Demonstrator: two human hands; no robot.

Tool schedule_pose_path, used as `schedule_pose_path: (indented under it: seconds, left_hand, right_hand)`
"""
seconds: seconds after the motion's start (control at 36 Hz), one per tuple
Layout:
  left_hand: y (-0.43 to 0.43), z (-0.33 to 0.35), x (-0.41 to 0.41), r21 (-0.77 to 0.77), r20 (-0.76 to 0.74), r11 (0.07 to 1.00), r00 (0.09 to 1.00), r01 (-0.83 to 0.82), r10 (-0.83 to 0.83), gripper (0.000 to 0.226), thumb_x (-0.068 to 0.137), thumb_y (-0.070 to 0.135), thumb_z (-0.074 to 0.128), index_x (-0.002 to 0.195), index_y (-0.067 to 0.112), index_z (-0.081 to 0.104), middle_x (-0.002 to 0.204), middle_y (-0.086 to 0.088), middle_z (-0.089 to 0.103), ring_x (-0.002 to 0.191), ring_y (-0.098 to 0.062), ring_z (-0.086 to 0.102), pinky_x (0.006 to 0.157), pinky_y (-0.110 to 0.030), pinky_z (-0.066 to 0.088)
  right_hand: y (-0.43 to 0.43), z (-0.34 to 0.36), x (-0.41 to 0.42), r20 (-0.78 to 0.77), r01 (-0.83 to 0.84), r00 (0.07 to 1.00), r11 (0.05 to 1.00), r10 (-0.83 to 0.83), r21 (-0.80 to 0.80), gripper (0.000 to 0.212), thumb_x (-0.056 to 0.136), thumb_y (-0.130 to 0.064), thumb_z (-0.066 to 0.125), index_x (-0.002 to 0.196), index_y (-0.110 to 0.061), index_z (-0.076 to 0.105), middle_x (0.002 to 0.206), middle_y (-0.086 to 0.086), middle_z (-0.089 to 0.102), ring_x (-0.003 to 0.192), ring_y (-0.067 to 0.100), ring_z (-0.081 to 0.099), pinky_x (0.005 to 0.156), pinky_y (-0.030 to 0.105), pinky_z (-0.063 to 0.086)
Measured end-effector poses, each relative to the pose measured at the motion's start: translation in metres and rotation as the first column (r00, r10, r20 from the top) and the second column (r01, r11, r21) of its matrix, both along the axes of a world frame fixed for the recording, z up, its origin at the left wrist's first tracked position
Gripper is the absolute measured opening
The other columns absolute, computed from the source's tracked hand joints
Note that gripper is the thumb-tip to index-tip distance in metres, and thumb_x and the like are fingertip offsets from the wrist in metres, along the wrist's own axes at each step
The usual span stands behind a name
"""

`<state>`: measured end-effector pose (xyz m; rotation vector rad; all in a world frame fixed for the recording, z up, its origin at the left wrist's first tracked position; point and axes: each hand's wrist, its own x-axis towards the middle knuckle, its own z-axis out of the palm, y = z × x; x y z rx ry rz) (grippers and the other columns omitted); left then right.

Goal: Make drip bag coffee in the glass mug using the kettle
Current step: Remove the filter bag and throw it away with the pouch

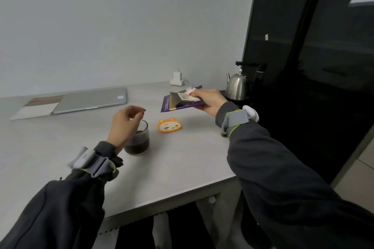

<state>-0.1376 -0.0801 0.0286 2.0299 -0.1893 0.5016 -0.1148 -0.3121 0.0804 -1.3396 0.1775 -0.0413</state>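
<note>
A glass mug [139,141] holding dark coffee stands on the white table [60,147] near the middle. My left hand [125,123] hovers just above the mug's rim, fingers loosely curled and holding nothing that I can see. My right hand [208,101] is further right and a little above the table, gripping a purple packet [178,105] with a used drip bag [186,96] lying on top of it. The steel kettle [236,87] sits on its dark base at the table's far right edge, just behind that hand.
An orange cat-faced coaster [169,125] lies between the mug and the packet. A closed laptop [91,100] and a notebook [34,109] rest at the back left. A white charger [178,79] stands by the wall. A dark glass partition [303,66] borders the right side.
</note>
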Motion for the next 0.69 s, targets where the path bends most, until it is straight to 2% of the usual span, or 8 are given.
schedule_pose_path:
  seconds: [0.11,0.17,0.22,0.33,0.42,0.47,0.56,0.69]
  left_hand:
    - [-0.056,0.001,0.004,0.003,-0.016,0.991,0.991,0.132,-0.132,0.016,0.088,0.005,0.054,0.09,0.013,0.068,0.09,-0.006,0.069,0.082,-0.018,0.06,0.071,-0.016,0.044]
    - [-0.078,-0.002,0.002,0.001,-0.039,0.982,0.982,0.187,-0.187,0.017,0.088,0.004,0.053,0.089,0.014,0.067,0.087,-0.004,0.068,0.08,-0.018,0.061,0.068,-0.018,0.045]
    - [-0.097,-0.007,0.002,-0.021,-0.096,0.972,0.967,0.234,-0.235,0.017,0.089,0.006,0.053,0.09,0.014,0.068,0.089,-0.005,0.068,0.08,-0.018,0.06,0.068,-0.023,0.047]
    - [-0.15,-0.025,0.006,-0.006,-0.175,0.951,0.936,0.31,-0.306,0.016,0.089,0.005,0.053,0.091,0.015,0.066,0.096,-0.009,0.069,0.085,-0.018,0.059,0.085,-0.036,0.049]
    - [-0.186,-0.034,0.009,0.018,-0.194,0.94,0.923,0.341,-0.332,0.017,0.088,0.004,0.054,0.09,0.016,0.066,0.096,-0.008,0.069,0.086,-0.018,0.059,0.085,-0.035,0.048]
    - [-0.213,-0.041,0.011,0.029,-0.213,0.928,0.909,0.371,-0.357,0.017,0.088,0.004,0.054,0.091,0.013,0.067,0.093,-0.006,0.068,0.081,-0.017,0.057,0.078,-0.03,0.046]
    - [-0.238,-0.044,0.016,0.048,-0.22,0.913,0.896,0.406,-0.386,0.016,0.089,0.005,0.054,0.094,0.01,0.068,0.093,-0.005,0.067,0.08,-0.016,0.056,0.069,-0.021,0.044]
    - [-0.278,-0.05,0.026,0.171,-0.219,0.893,0.9,0.415,-0.376,0.016,0.089,0.008,0.054,0.095,0.011,0.069,0.091,-0.001,0.065,0.085,-0.014,0.056,0.074,-0.021,0.037]
  right_hand:
    - [-0.055,-0.014,-0.014,-0.016,0.121,0.993,0.992,-0.12,0.04,0.01,0.083,0.005,0.061,0.08,-0.004,0.059,0.084,0.012,0.061,0.071,0.018,0.06,0.049,0.023,0.055]
    - [-0.072,-0.018,-0.024,-0.025,0.153,0.988,0.987,-0.152,0.045,0.009,0.084,0.005,0.06,0.091,0.002,0.061,0.086,0.013,0.061,0.072,0.018,0.061,0.054,0.027,0.056]
    - [-0.09,-0.026,-0.032,-0.039,0.199,0.98,0.978,-0.197,0.057,0.024,0.084,0.006,0.06,0.108,0.008,0.059,0.09,0.016,0.062,0.072,0.019,0.061,0.056,0.028,0.056]
    - [-0.148,-0.052,-0.056,-0.086,0.29,0.955,0.954,-0.283,0.078,0.026,0.084,0.005,0.06,0.11,0.01,0.06,0.084,0.015,0.063,0.073,0.02,0.063,0.055,0.025,0.057]
    - [-0.193,-0.078,-0.069,-0.142,0.372,0.922,0.925,-0.359,0.076,0.015,0.085,0.003,0.061,0.099,0.007,0.062,0.086,0.015,0.065,0.074,0.02,0.064,0.057,0.024,0.057]
    - [-0.225,-0.098,-0.078,-0.178,0.427,0.897,0.898,-0.405,0.104,0.003,0.085,0.002,0.061,0.088,0.001,0.061,0.085,0.014,0.064,0.075,0.02,0.064,0.061,0.026,0.058]
    - [-0.257,-0.122,-0.087,-0.219,0.481,0.867,0.867,-0.448,0.131,0.004,0.087,0.001,0.06,0.084,-0.001,0.06,0.084,0.012,0.063,0.075,0.019,0.063,0.064,0.028,0.057]
    - [-0.298,-0.175,-0.092,-0.298,0.569,0.794,0.82,-0.531,0.055,0.006,0.086,0.001,0.062,0.081,-0.003,0.061,0.082,0.011,0.063,0.073,0.019,0.062,0.065,0.03,0.055]
